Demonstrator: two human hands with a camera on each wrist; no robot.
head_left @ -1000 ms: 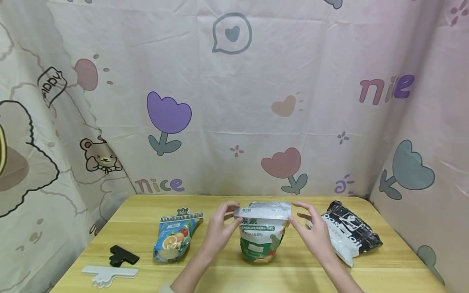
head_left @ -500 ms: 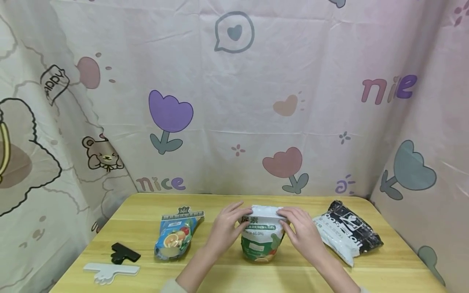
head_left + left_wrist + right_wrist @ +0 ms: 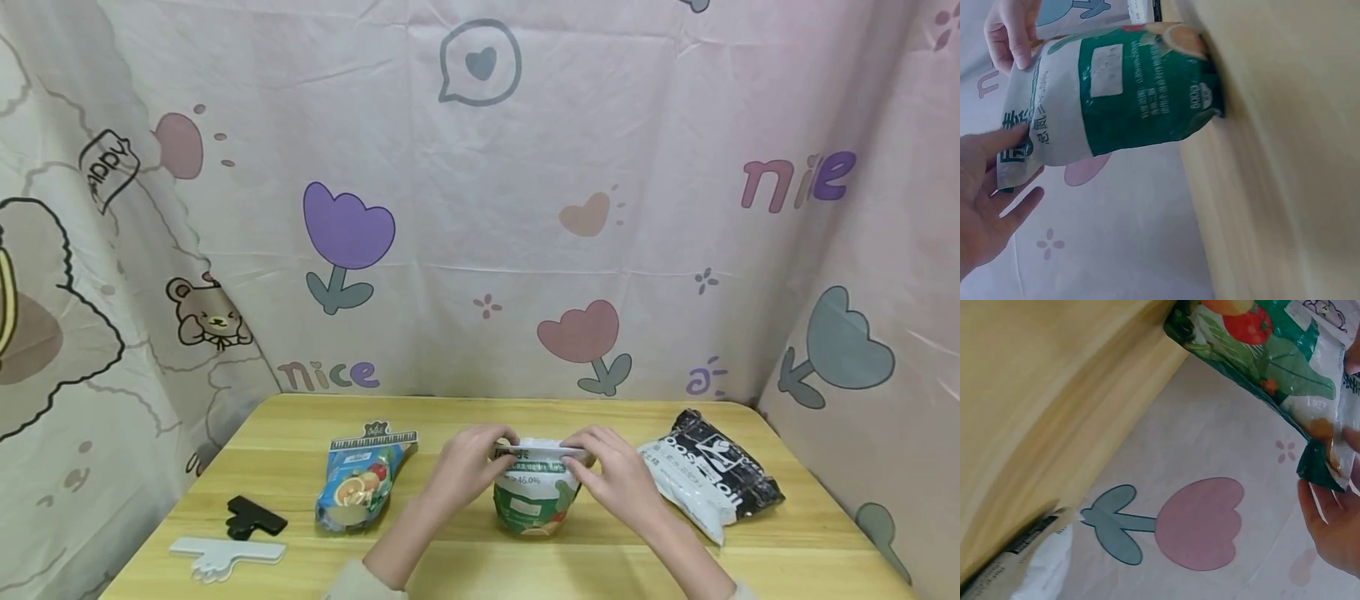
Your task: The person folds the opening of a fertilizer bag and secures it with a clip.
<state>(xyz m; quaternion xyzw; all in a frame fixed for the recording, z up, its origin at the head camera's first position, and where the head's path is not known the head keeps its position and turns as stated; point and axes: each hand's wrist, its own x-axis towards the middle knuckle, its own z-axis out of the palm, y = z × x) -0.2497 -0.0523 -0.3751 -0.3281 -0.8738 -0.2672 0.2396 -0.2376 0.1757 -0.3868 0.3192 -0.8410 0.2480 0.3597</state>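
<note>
A green-and-white printed pouch (image 3: 534,507) with fruit and vegetable pictures stands upright on the table, its top edge folded over. My left hand (image 3: 467,465) pinches the left end of the fold, thumb in front and fingers behind. At the right end my right hand (image 3: 621,472) pinches it in the same way. Seen from the left wrist, the pouch (image 3: 1129,94) has its base on the table and my left hand (image 3: 982,203) at its upper corner. In the right wrist view, fingers of my right hand (image 3: 1338,519) lie behind the other corner.
Left of the pouch stands a blue fruit-print bag (image 3: 356,492) with a ruler-like clip (image 3: 373,442) across its top. A black clip (image 3: 253,518) and a white hand-shaped clip (image 3: 227,557) lie front left. A black-and-white bag (image 3: 712,475) lies at right. Printed curtain (image 3: 450,208) hangs behind.
The pouch's top has been folded further down, so it stands shorter. Both hands have come closer together and lower, with the fold between their fingers. The other bags and clips stay put.
</note>
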